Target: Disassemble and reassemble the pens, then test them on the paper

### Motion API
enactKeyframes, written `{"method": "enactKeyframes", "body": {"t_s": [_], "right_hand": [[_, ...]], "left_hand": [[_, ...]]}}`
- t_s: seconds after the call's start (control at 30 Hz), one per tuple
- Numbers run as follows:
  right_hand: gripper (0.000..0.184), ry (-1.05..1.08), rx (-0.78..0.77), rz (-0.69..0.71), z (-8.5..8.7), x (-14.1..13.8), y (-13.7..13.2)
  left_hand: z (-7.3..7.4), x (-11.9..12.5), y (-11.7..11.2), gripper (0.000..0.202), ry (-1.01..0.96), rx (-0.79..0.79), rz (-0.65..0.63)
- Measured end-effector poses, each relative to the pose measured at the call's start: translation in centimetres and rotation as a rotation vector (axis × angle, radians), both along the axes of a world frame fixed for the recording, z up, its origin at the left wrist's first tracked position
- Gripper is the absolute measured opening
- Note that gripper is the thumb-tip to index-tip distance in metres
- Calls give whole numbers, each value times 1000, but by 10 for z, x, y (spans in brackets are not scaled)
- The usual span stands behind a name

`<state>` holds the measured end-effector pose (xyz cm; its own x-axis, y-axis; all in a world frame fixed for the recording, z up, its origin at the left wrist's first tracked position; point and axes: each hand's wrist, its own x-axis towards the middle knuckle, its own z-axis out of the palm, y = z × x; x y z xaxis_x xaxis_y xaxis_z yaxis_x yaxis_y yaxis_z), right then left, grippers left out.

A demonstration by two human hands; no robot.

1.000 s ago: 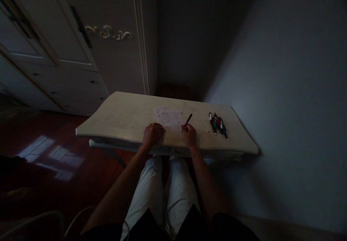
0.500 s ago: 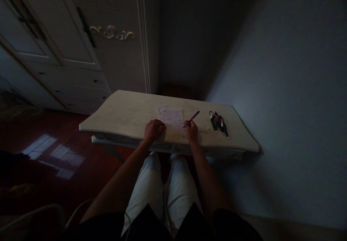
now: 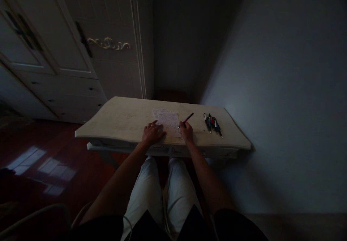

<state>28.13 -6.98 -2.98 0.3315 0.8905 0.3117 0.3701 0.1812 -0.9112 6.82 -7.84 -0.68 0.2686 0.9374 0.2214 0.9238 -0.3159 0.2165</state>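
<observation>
Sheets of paper covered in writing lie overlapped near the middle of a narrow white table. My left hand rests at the left edge of the paper, fingers spread and palm down, with a ring on one finger. A dark pen with a purple tint is gripped in my right hand. The pen slants up to the right, its tip low over the right side of the paper. Whether the tip touches the sheet I cannot tell.
Several pens lie in a bunch on the right part of the white table. A pale wall borders the table on the right. Behind and left stands a white cabinet. My legs are under the table's front edge.
My left hand's fingers have spread out and reach further up the paper. My right hand still holds the pen, slightly shifted at the sheet's right side. The whole view has shifted a little.
</observation>
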Motion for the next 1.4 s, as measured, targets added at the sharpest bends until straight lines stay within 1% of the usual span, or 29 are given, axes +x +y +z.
{"method": "enactKeyframes", "body": {"t_s": [0.1,0.27,0.5,0.63,0.8,0.9,1.0,1.13,1.3,1.4], "right_hand": [[42,-22,12,-21,2,-2,0],[40,39,5,-34,4,-5,2],[33,38,25,-66,-1,-3,7],[32,4,33,-72,-3,-2,9],[29,-16,-17,-80,-2,-2,10],[29,-16,-20,-73,0,-4,8],[33,-29,0,-51,3,-5,4],[37,-49,-16,-28,7,-8,2],[35,-6,-5,-69,7,-9,5],[31,-34,14,-73,3,-9,8]], "left_hand": [[-1,1,0,50,22,4,2],[-1,2,1,50,33,23,-8],[-1,2,1,50,33,29,-16],[2,4,-2,49,55,18,-19],[4,8,-6,48,90,76,-48],[3,9,-6,48,89,76,-27],[3,9,-6,47,83,75,-8],[4,8,-6,43,88,62,0],[2,7,-4,42,82,50,7],[0,6,-1,44,68,45,11]]}}
